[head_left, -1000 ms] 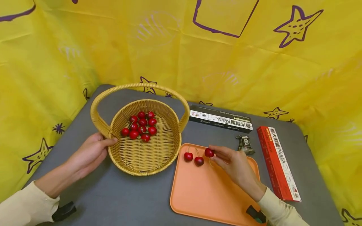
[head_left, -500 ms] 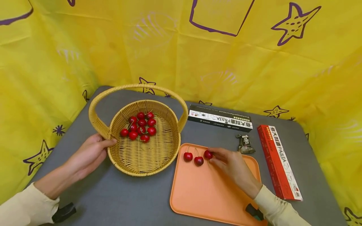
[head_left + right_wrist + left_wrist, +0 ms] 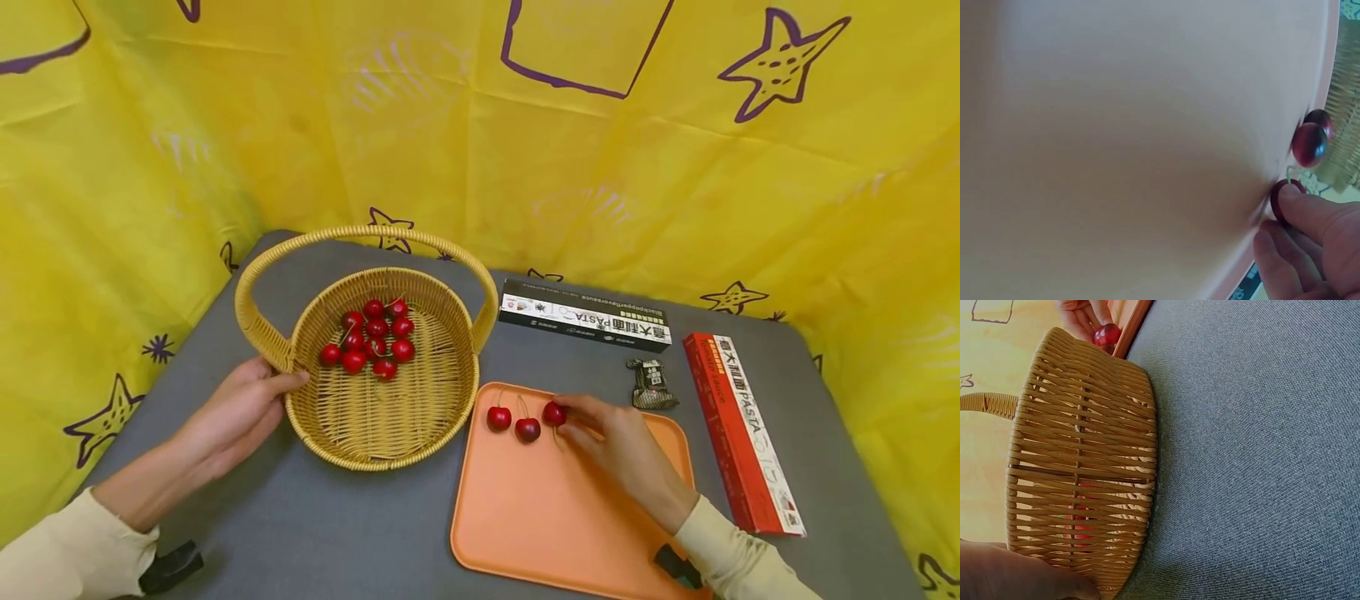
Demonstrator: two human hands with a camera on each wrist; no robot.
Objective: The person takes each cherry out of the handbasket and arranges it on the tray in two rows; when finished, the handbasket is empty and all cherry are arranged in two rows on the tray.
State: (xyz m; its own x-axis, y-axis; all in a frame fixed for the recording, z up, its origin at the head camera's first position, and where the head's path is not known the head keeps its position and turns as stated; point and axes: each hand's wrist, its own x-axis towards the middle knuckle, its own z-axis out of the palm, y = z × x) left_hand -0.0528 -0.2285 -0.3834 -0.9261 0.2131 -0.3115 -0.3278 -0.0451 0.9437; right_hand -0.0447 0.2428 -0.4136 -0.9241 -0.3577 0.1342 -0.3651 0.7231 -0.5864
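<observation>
At the left side of the wicker basket (image 3: pixel 375 454), my left hand (image 3: pixel 243 406) grips the rim by the foot of the arched handle (image 3: pixel 367 231), thumb over the edge. Several red cherries (image 3: pixel 353 361) lie inside, toward the basket's back left. Over the orange tray (image 3: pixel 540 517), my right hand (image 3: pixel 626 446) pinches a cherry (image 3: pixel 553 413) between thumb and fingers, its stem pointing down. Two more cherries, one left (image 3: pixel 498 418) and one darker (image 3: pixel 527 430), sit in a row beside it at the tray's far left. In the right wrist view the thumb partly covers the pinched cherry (image 3: pixel 1277 203).
Behind the tray lies a black pasta box (image 3: pixel 585 315). A red pasta box (image 3: pixel 738 433) lies to its right, and a small dark wrapped packet (image 3: pixel 651 385) sits between tray and boxes. A yellow patterned cloth (image 3: pixel 480 150) hangs around the grey table (image 3: pixel 322 533).
My right hand has lowered the cherry slightly and shifted it a little left, close to the other two. My left hand keeps its hold on the basket.
</observation>
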